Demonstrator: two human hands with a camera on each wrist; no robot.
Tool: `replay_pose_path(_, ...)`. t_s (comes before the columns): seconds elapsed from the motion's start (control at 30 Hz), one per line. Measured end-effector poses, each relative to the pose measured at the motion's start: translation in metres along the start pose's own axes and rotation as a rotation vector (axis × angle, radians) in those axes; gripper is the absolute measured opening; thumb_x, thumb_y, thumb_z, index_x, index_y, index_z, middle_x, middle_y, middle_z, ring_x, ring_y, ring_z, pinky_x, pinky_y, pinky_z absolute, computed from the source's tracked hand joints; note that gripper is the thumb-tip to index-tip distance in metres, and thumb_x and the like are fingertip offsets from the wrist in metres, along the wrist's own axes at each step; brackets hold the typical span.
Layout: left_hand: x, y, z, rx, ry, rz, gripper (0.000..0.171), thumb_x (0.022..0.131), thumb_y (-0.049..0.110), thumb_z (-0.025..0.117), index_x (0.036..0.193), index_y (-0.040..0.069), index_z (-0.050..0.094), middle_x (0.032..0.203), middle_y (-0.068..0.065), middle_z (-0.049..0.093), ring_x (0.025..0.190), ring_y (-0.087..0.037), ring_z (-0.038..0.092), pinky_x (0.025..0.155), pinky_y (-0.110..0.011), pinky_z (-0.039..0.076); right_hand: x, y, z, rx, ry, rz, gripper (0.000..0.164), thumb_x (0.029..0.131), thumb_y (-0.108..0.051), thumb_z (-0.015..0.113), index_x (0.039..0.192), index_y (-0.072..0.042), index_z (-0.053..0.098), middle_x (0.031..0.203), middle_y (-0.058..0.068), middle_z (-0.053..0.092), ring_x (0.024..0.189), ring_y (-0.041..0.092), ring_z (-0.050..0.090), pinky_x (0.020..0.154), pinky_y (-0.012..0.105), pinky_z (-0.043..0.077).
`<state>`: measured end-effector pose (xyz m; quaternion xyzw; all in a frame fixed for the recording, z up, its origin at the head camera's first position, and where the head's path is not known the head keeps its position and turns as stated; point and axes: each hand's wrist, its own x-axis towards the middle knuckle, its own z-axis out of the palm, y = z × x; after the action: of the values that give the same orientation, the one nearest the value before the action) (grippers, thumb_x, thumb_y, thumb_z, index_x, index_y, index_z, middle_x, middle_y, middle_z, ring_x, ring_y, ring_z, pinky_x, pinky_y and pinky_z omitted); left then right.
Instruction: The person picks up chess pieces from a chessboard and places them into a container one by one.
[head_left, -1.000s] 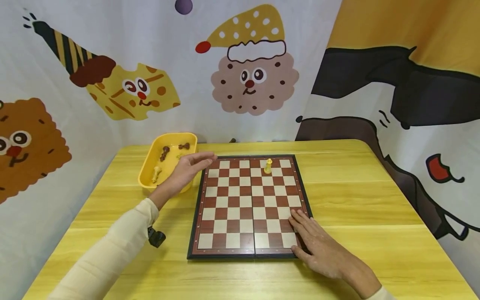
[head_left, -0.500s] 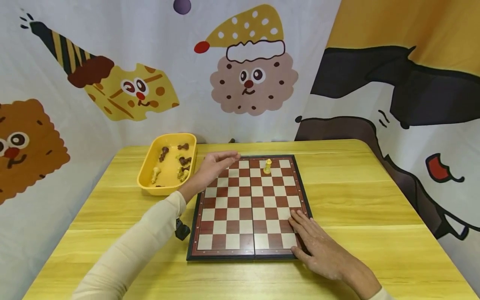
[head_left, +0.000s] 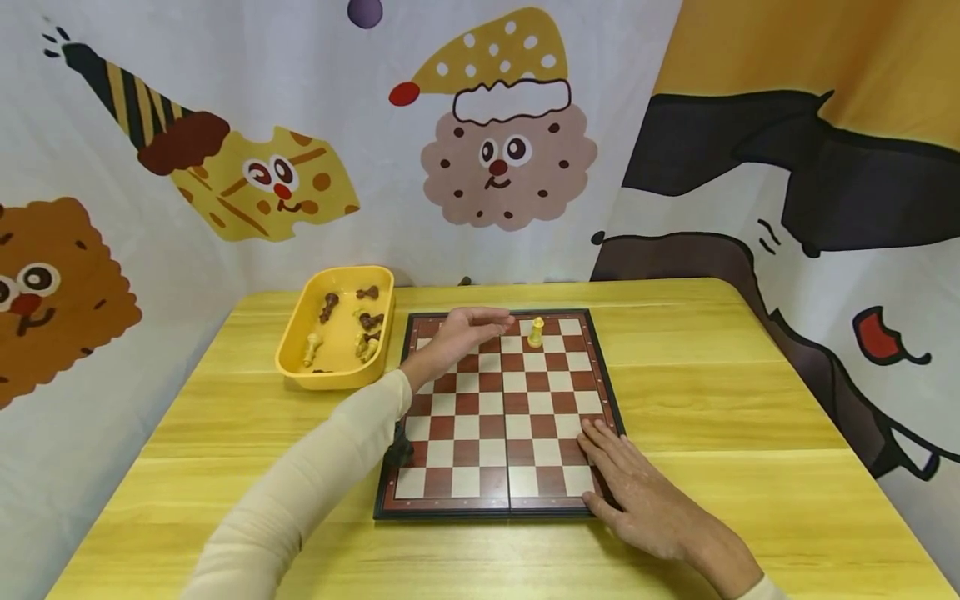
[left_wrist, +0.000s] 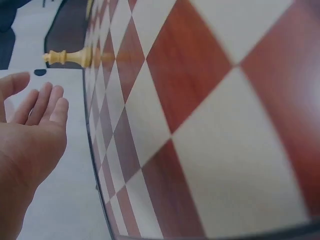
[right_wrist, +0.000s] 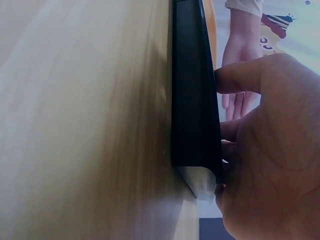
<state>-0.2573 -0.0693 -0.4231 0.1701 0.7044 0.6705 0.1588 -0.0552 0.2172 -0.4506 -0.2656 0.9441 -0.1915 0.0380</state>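
A pale yellow chess piece (head_left: 536, 333) with a crown-like top stands upright near the far edge of the red-and-cream chessboard (head_left: 480, 450). My left hand (head_left: 459, 335) hovers over the board's far left part, its fingertips a short way left of the piece. In the left wrist view the left hand (left_wrist: 35, 130) holds nothing, its fingers loosely extended, and the chess piece (left_wrist: 75, 57) is apart from them. My right hand (head_left: 645, 500) rests on the board's near right edge with fingers fairly straight. The right wrist view shows its thumb and fingers against the dark board side (right_wrist: 195, 100).
A yellow tray (head_left: 288, 358) stands left of the board, with several dark and pale chess pieces lying in it. The wooden table (head_left: 735, 375) extends around the board. Behind it hangs a curtain (head_left: 390, 217) with cartoon prints.
My left hand has moved right from beside the tray, across the board's far side, toward the standing chess piece. The right hand, chess piece and board have stayed in place.
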Motion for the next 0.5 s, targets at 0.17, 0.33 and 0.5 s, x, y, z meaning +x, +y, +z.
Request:
replay_pose_path(0.17, 0.019, -0.006, 0.01, 0.087, -0.065, -0.07, 0.038, 0.103, 0.005, 0.061, 0.14, -0.003, 0.058, 0.137, -0.016, 0.062, 0.124, -0.027, 0.059, 0.106, -0.042, 0.047, -0.002, 0.001, 0.0, 0.0, 0.008, -0.006, 0.067, 0.105, -0.034, 0.056, 0.155, 0.004, 0.035, 0.166, 0.014, 0.021, 0.152, 0.034, 0.017, 0.121, 0.025, -0.003)
replay_pose_path(0.33, 0.033, -0.009, 0.024, 0.155, -0.083, -0.124, 0.041, 0.102, 0.001, 0.06, 0.143, 0.003, 0.058, 0.135, -0.009, 0.063, 0.124, -0.022, 0.059, 0.102, -0.033, 0.05, -0.003, 0.0, 0.001, 0.005, 0.022, -0.013, 0.067, 0.104, -0.033, 0.057, 0.155, 0.004, 0.035, 0.166, 0.014, 0.022, 0.151, 0.034, 0.018, 0.12, 0.023, -0.004)
replay_pose_path(0.5, 0.041, -0.004, 0.037, 0.198, -0.067, -0.141, 0.039, 0.102, 0.003, 0.061, 0.142, 0.004, 0.06, 0.136, -0.008, 0.063, 0.125, -0.022, 0.057, 0.102, -0.035, 0.049, -0.002, 0.0, 0.0, 0.006, 0.021, -0.014, 0.067, 0.105, -0.033, 0.056, 0.156, 0.004, 0.034, 0.167, 0.014, 0.02, 0.152, 0.034, 0.017, 0.121, 0.025, -0.004)
